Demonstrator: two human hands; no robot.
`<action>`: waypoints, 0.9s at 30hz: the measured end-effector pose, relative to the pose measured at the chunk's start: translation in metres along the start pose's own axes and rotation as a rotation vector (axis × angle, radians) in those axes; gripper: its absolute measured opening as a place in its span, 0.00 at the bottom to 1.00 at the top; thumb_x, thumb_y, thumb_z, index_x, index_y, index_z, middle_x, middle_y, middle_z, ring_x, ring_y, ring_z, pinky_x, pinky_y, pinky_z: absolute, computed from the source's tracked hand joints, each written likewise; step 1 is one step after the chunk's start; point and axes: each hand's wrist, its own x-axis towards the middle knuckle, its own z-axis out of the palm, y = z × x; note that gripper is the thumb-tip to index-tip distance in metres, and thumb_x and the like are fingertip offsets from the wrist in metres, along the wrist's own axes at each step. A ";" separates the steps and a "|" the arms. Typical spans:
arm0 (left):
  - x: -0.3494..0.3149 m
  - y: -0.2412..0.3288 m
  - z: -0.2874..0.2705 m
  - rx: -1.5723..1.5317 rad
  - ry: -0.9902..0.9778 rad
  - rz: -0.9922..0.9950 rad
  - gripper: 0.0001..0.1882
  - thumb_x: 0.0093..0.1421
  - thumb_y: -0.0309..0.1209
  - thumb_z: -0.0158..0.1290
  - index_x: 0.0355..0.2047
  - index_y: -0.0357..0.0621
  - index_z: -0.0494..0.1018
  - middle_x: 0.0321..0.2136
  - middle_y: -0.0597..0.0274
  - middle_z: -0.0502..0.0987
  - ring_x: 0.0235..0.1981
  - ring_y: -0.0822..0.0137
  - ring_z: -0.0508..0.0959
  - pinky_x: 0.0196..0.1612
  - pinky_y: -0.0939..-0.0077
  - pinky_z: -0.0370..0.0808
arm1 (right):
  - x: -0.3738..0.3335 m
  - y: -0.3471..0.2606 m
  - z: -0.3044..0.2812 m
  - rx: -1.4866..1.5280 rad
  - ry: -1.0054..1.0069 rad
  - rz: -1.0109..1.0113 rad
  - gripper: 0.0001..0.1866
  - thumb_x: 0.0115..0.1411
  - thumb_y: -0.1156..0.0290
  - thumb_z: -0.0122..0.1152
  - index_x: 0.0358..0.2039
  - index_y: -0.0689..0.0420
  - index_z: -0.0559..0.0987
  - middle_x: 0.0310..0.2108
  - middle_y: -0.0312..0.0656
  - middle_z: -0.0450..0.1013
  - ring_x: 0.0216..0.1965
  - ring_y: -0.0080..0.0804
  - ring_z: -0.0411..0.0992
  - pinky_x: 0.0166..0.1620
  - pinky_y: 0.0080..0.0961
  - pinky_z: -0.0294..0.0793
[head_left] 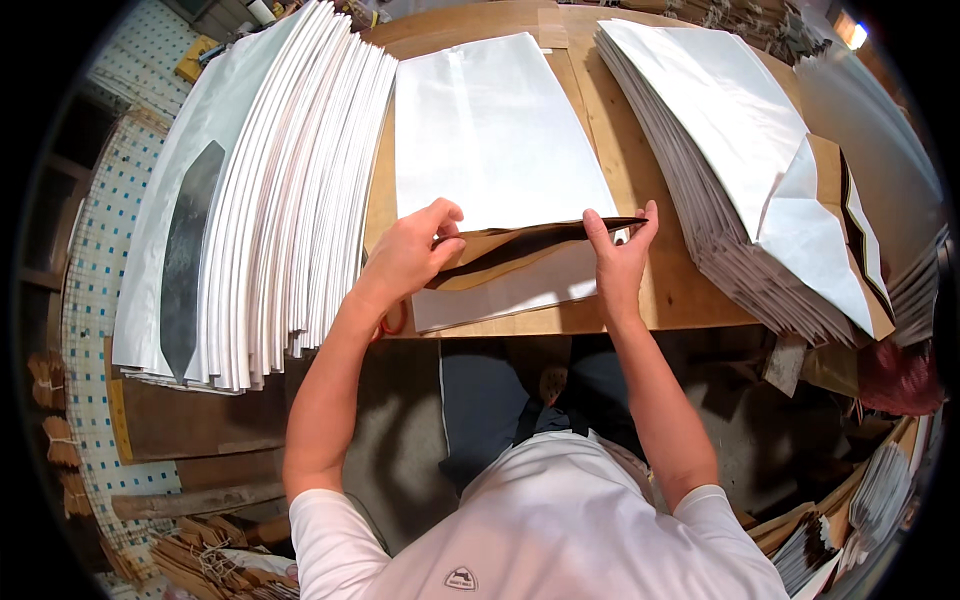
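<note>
A long white paper bag [500, 130] lies on the table in front of me, its brown-lined mouth at the near end. The mouth gapes slightly, showing a dark inside. My left hand [415, 248] is closed on the left part of the mouth's edge, thumb and fingertips together. At the right corner of the mouth, my right hand [622, 250] grips the edge between thumb and fingers. A pale flap [500, 297] of the bag extends below the mouth to the table's near edge. An orange-red ring-shaped handle [397, 320] shows beside my left wrist.
A tall stack of white paper bags [300, 180] stands at left, with a dark, long, pointed flat piece [192, 260] on it. Another bag stack [690, 110] stands at right, its near top bag [815, 225] folded open. The wooden table [690, 300] ends just before my body.
</note>
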 end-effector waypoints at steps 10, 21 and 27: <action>0.009 0.004 -0.004 0.208 -0.043 0.315 0.12 0.61 0.21 0.58 0.45 0.47 0.76 0.49 0.57 0.75 0.48 0.53 0.79 0.46 0.63 0.79 | 0.006 -0.010 0.009 -0.049 0.004 0.041 0.63 0.58 0.44 0.72 0.75 0.69 0.42 0.76 0.64 0.40 0.78 0.54 0.39 0.76 0.42 0.41; 0.023 -0.009 -0.008 0.170 -0.145 0.303 0.15 0.61 0.24 0.61 0.48 0.44 0.75 0.47 0.56 0.76 0.50 0.54 0.77 0.53 0.65 0.77 | 0.004 -0.012 0.010 -0.059 -0.018 0.054 0.60 0.62 0.44 0.67 0.76 0.67 0.41 0.77 0.61 0.39 0.78 0.54 0.39 0.76 0.43 0.42; 0.036 -0.001 -0.010 0.243 -0.158 0.178 0.15 0.61 0.29 0.63 0.46 0.41 0.73 0.45 0.53 0.77 0.49 0.51 0.77 0.52 0.62 0.75 | 0.000 0.005 0.005 -0.022 -0.049 -0.028 0.55 0.66 0.51 0.63 0.76 0.66 0.41 0.77 0.61 0.39 0.78 0.53 0.40 0.76 0.42 0.42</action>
